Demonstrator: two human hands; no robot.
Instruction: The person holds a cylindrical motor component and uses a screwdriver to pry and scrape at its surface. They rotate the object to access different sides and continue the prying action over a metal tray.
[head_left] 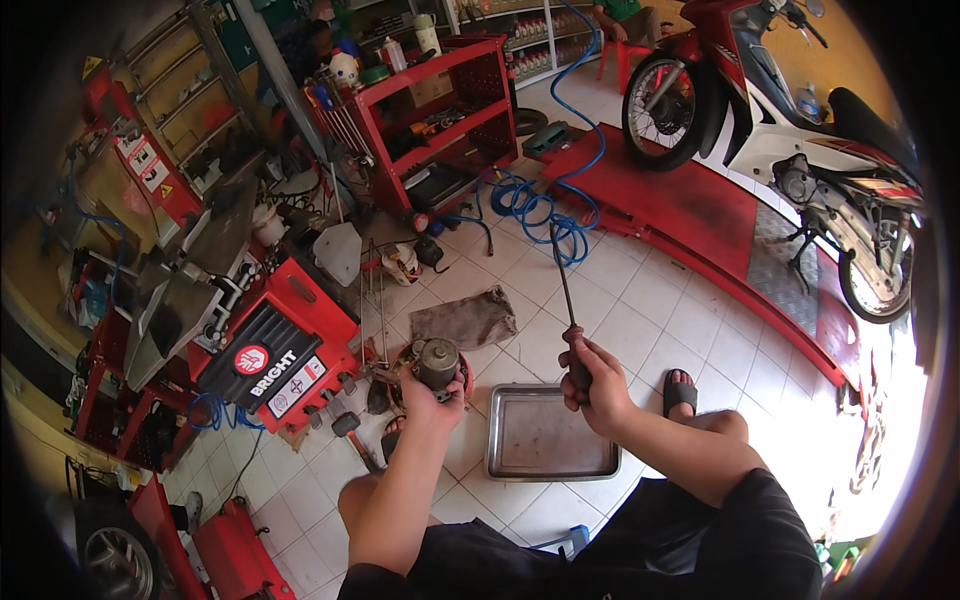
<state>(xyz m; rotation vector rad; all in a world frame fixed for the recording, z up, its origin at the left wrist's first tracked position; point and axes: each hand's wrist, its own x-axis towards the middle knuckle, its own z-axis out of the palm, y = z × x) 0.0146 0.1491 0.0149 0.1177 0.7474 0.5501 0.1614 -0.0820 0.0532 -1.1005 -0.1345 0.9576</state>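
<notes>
My left hand [436,402] is closed around a dull metal cylinder [438,358], which looks like a small electric motor. My right hand [602,388] grips a long screwdriver [568,300] by its dark handle, the shaft pointing up and away from me. The screwdriver's tip and the motor are well apart. Below and between my hands, a shallow metal tray [552,476] lies on the floor, its bottom stained. Beyond the motor a grey-brown rag [462,319] is spread on the tiles. Behind my left hand, a red container is partly hidden.
On the left stands a red and black machine [300,340], with a hammer [347,426] near its base. A red tool cart [440,110] is farther back, beside a coiled blue hose [545,215]. At right a motorbike [780,130] rests on a red lift platform [660,195]. Someone sits behind it.
</notes>
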